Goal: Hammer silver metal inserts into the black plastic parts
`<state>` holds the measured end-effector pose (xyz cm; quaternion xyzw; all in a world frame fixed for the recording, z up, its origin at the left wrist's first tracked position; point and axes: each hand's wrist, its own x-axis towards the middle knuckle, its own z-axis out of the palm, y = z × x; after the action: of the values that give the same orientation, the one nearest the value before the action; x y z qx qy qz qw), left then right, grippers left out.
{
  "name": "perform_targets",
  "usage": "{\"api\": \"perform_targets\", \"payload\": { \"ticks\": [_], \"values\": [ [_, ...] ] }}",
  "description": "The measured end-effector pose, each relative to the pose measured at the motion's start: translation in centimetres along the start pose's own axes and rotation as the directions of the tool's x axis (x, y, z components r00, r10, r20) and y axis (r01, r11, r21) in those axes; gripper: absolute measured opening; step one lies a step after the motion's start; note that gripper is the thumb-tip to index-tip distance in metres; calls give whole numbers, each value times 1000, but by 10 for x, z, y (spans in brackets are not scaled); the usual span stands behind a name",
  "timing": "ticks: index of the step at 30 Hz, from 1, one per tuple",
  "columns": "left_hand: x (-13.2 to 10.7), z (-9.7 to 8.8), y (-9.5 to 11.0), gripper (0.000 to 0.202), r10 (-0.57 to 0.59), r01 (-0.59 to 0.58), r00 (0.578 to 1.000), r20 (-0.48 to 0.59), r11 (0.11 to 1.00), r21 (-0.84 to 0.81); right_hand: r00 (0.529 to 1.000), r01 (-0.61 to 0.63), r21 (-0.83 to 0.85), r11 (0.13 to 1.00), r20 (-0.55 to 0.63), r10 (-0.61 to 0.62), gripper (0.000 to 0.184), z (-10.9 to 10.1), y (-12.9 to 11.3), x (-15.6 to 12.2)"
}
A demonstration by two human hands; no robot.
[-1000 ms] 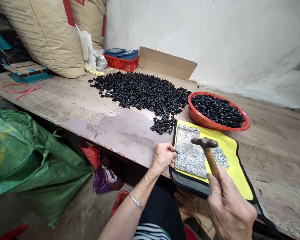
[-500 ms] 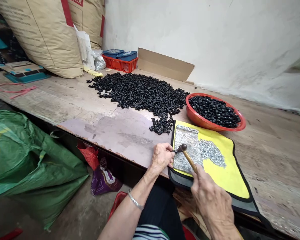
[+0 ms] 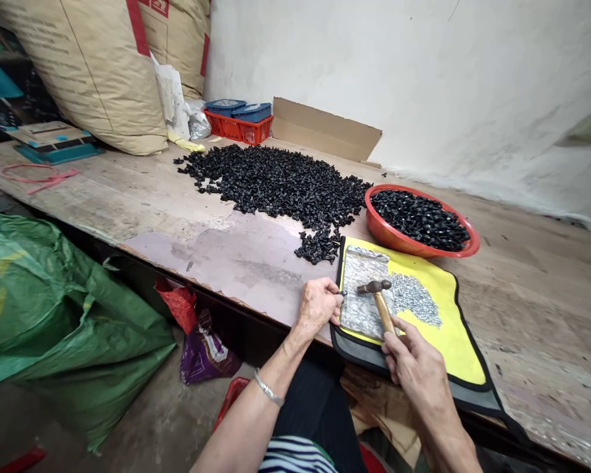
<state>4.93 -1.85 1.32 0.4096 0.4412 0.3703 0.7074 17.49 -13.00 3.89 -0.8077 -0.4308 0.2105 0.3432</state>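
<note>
My right hand point(image 3: 416, 371) grips the wooden handle of a small hammer point(image 3: 377, 295), whose metal head hovers just above a scarred grey metal block point(image 3: 367, 292). My left hand point(image 3: 319, 307) is closed at the block's left edge, pinching a small black piece point(image 3: 343, 293) against it. The block lies on a yellow mat point(image 3: 448, 315) with a black border. A heap of small silvery nails point(image 3: 414, 299) lies on the mat right of the block.
A large spread of black plastic pieces point(image 3: 280, 180) covers the wooden table point(image 3: 142, 197). A red bowl point(image 3: 391, 236) full of the same pieces stands behind the mat. Sacks, a red basket point(image 3: 239, 128) and cardboard stand at the back; a green bag point(image 3: 64, 315) lies on the floor.
The hammer came down onto the black piece at the block's left edge, then lifted and swung right. My left hand stayed pinched at the block.
</note>
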Motion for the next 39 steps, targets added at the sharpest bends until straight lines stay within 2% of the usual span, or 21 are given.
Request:
{"api": "perform_targets", "payload": {
  "ticks": [2,3,4,6,8,10,12,14,15,17,19,20,22,23,25,27,30,33,35,37,39],
  "values": [
    [-5,-4,2,11,8,-7,1000,13,996,-85,990,-118,159,980,97,103,55,-3,2,6],
    [-9,-6,4,11,5,-2,1000,20,991,-135,989,-114,157,981,115,97,55,-4,3,8],
    [-13,-9,5,12,-3,9,1000,30,983,-185,992,-61,110,992,116,48,52,-5,4,9],
    [-22,-14,9,15,-26,38,998,48,962,-271,987,138,-76,988,99,-130,42,-6,6,11],
    [-32,-17,13,16,-40,60,997,67,942,-330,956,294,-310,904,103,-275,37,-6,7,11],
    [-42,-18,16,18,-55,88,993,100,927,-366,951,306,-522,796,129,-280,37,-6,5,8],
    [-50,-19,19,19,-62,109,989,130,914,-391,967,249,-670,699,140,-211,37,-7,1,4],
    [-57,-18,21,20,-62,118,987,148,904,-411,973,219,-726,652,116,-198,35,-10,-5,-2],
    [-60,-18,23,20,-62,123,986,157,899,-420,968,227,-714,662,89,-236,33,-12,-9,-5],
    [-66,-16,24,20,-74,152,979,188,885,-441,931,297,-586,754,1,-366,31,-16,-18,-10],
    [-70,-12,23,20,-95,196,967,235,869,-455,909,377,-298,877,-59,-412,30,-18,-27,-15],
    [-72,-11,23,21,-105,216,961,256,864,-456,928,362,-119,925,-47,-369,29,-18,-32,-17],
    [-76,-7,21,22,-112,228,955,274,867,-443,973,186,223,957,95,-211,27,-17,-40,-20],
    [-78,-5,20,22,-105,217,957,270,877,-429,972,53,357,932,194,-130,27,-15,-43,-21],
    [-82,-3,20,22,-70,160,969,238,911,-381,939,-174,551,816,343,-32,29,-11,-47,-24],
    [-87,-2,22,19,-16,75,979,202,956,-284,911,-297,669,681,413,-8,29,-9,-48,-26],
    [-96,0,27,11,43,-35,987,153,998,-53,898,-351,736,579,439,-14,28,-10,-48,-30],
    [-104,1,31,5,178,-197,977,115,965,175,906,-328,742,585,423,-28,28,-13,-46,-32],
    [-108,1,32,10,347,-373,928,139,874,311,919,-286,730,620,393,-40,29,-15,-44,-34],
    [-109,0,31,15,511,-546,835,204,722,426,932,-220,715,664,355,-74,28,-17,-42,-35],
    [-110,-1,30,19,626,-671,726,284,554,493,944,-141,693,707,310,-116,27,-18,-41,-36]
  ]
}}
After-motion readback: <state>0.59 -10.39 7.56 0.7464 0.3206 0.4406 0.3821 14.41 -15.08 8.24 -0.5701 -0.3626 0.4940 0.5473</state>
